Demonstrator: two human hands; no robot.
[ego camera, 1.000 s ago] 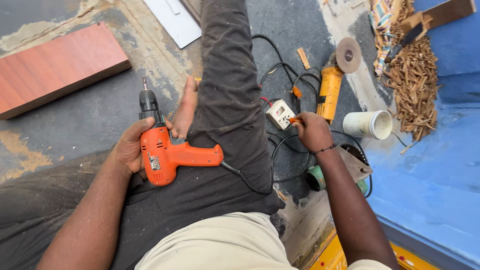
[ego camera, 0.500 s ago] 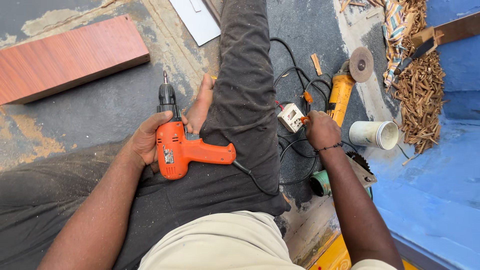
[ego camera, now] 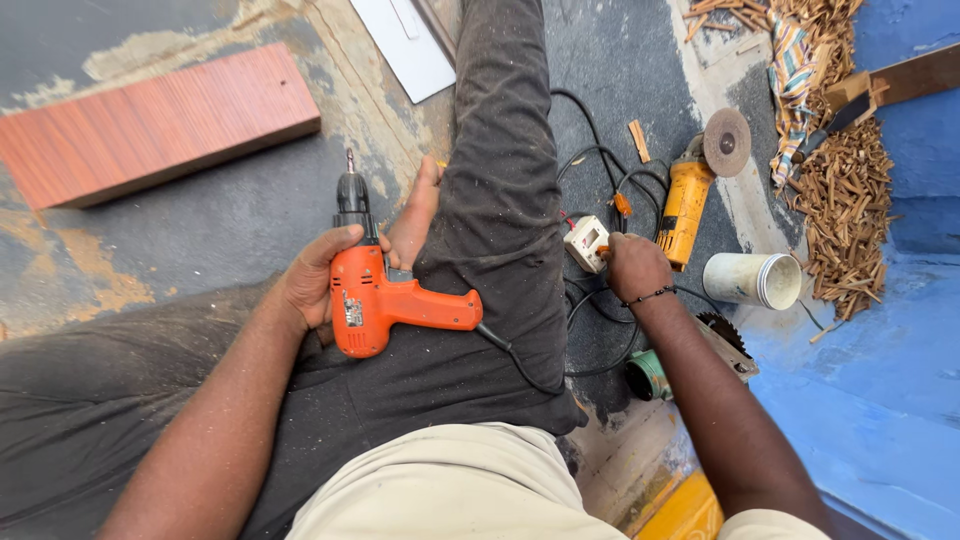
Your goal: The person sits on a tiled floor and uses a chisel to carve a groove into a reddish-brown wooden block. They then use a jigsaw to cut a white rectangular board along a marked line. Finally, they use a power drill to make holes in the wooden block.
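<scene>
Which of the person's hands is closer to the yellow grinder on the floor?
Right. The right hand is at the white socket box, just beside the yellow grinder; the left hand holds the orange drill across the leg.

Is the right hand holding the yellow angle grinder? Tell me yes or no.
No: the right hand rests at the white socket box, while the yellow angle grinder lies untouched on the floor beside it.

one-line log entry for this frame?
left hand: grips orange corded drill on lap | right hand: at white socket box on floor | nearby: yellow angle grinder, white plastic cup
</scene>
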